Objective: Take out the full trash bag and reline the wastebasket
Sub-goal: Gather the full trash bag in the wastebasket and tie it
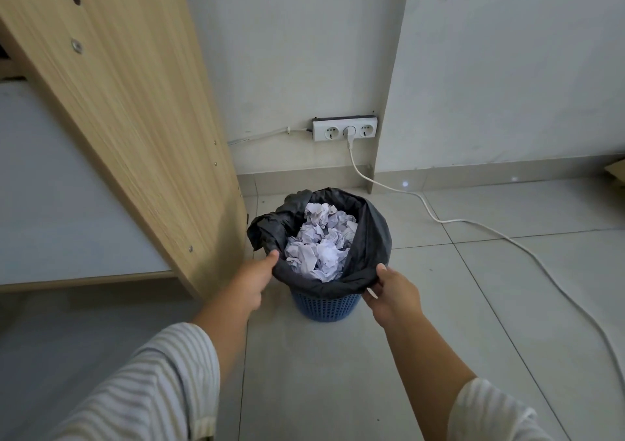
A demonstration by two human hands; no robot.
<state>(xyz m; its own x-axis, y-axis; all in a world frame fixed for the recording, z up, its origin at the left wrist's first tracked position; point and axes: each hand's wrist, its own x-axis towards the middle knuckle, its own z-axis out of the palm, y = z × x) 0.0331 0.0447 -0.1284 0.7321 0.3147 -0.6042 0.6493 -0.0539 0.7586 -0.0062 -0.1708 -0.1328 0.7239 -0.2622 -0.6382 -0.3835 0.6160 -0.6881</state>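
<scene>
"What are you seeing around you?"

"I'm looking down at a pale grey tiled floor. A white cord is trailing across it to my right."

"Where is it coming from?"

"It's hanging from the middle socket of a white power strip sitting low on the whitish wall. A light wooden furniture panel is filling my left side, and a skirting is running along the wall's foot."

Soft even daylight, wide-angle edge distortion
</scene>
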